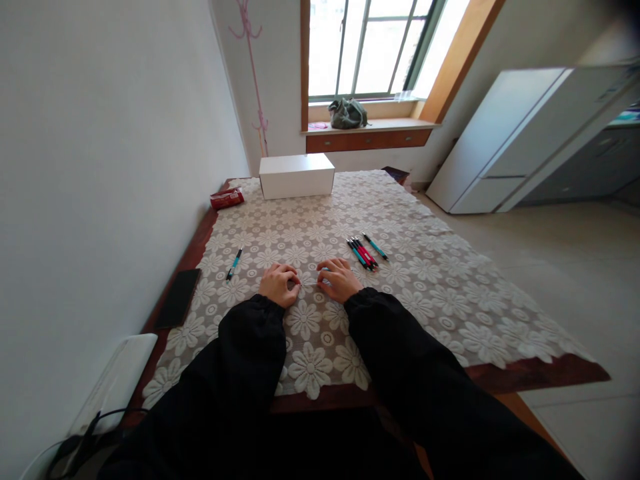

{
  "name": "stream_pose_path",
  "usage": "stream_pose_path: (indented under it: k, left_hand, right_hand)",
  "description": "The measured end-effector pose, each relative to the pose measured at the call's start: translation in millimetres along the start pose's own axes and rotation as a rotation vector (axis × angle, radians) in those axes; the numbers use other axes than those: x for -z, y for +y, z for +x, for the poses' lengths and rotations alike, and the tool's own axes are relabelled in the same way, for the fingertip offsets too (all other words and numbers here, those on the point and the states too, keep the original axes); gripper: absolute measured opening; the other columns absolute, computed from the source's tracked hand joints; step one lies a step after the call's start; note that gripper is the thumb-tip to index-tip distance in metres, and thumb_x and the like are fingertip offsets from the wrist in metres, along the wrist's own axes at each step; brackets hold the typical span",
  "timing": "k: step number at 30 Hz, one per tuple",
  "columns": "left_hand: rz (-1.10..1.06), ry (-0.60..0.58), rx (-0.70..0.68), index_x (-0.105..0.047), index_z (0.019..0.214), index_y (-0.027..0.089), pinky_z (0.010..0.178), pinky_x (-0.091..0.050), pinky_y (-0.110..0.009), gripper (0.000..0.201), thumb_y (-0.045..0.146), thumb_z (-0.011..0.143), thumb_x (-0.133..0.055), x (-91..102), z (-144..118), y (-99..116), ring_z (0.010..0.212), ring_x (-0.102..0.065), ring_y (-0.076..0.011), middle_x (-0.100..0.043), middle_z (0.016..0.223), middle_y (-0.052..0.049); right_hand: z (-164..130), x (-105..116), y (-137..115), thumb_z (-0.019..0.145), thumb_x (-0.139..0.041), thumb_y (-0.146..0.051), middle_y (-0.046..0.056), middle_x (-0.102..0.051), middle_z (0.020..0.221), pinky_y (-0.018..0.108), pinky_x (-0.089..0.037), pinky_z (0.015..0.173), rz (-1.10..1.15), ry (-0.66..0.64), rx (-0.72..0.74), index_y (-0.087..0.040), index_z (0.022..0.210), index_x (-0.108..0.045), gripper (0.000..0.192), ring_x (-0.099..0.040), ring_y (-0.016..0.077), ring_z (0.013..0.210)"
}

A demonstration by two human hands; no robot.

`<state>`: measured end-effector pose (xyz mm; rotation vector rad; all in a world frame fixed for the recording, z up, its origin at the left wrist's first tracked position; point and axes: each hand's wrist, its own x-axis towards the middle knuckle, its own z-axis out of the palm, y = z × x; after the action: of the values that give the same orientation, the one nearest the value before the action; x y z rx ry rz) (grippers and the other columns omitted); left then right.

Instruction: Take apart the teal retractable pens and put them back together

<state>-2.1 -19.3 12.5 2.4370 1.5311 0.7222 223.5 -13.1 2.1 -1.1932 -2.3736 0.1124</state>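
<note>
My left hand (280, 285) rests low over the lace tablecloth (310, 367), its thumb and fingers closed in a pinch. Facing it, a short gap away, my right hand (339, 280) has its fingers curled together. A thin pale rod (309, 285) spans the gap between the two sets of fingertips; its kind is too small to tell. A bit of teal, like a pen (325, 269), shows among my right fingers, mostly hidden. To the right lies a row of teal and red pens (362, 253), with one teal pen (375, 246) apart. Another teal pen (234, 263) lies left of my left hand.
A white box (297, 177) stands at the table's far end, beside a red packet (227, 198). Along the left edge lie a dark phone (179, 298) and a white device (117, 380) with cables. The wall (125, 133) borders the table's left side.
</note>
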Motion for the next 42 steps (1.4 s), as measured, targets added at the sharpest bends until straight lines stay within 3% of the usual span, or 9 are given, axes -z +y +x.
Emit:
stream_pose_path:
  k: [15, 26, 35, 42]
  left_hand:
    - [-0.013, -0.001, -0.014, -0.074, 0.078, 0.026, 0.096, -0.043, -0.042, 0.008, 0.029, 0.076, -0.067, -0.2, 0.2, 0.7, 0.108, -0.054, -0.0254, -0.069, 0.104, -0.003]
    - [-0.068, 0.001, -0.070, -0.073, 0.084, 0.026, 0.101, -0.040, -0.042, 0.009, 0.030, 0.080, -0.066, 3.7, 1.4, 4.5, 0.112, -0.055, -0.0239, -0.070, 0.105, -0.003]
    - [-0.081, 0.018, -0.150, -0.070, 0.090, 0.026, 0.101, -0.039, -0.040, 0.015, 0.035, 0.089, -0.059, 1.4, 1.5, 3.5, 0.109, -0.055, -0.0219, -0.070, 0.102, -0.003]
    - [-0.077, -0.045, -0.162, -0.069, 0.091, 0.026, 0.099, -0.040, -0.038, 0.015, 0.036, 0.090, -0.059, 0.6, 2.4, 1.2, 0.106, -0.057, -0.0215, -0.071, 0.100, -0.003]
  right_hand:
    - [0.4, -2.3, -0.3, 0.084, -0.064, -0.025, 0.003, -0.064, 0.113, 0.042, -0.031, 0.101, 0.015, 0.012, 0.025, -0.024, 0.083, -0.068, 0.004, -0.052, 0.0222, 0.108]
    - [2.1, -2.0, -5.2, 0.090, -0.056, -0.023, 0.004, -0.068, 0.087, 0.032, -0.039, 0.080, 0.054, -0.082, 0.008, -0.021, 0.093, -0.063, 0.007, -0.058, 0.0195, 0.087]
    - [0.7, -5.8, -9.8, 0.094, -0.047, -0.019, 0.005, -0.069, 0.103, 0.029, -0.044, 0.086, 0.163, -0.097, 0.065, -0.022, 0.107, -0.064, 0.020, -0.062, 0.0182, 0.097]
    - [-0.4, -6.5, -12.6, 0.094, -0.048, -0.019, 0.004, -0.067, 0.096, 0.026, -0.043, 0.078, 0.172, -0.098, 0.049, -0.021, 0.102, -0.063, 0.017, -0.063, 0.0169, 0.088]
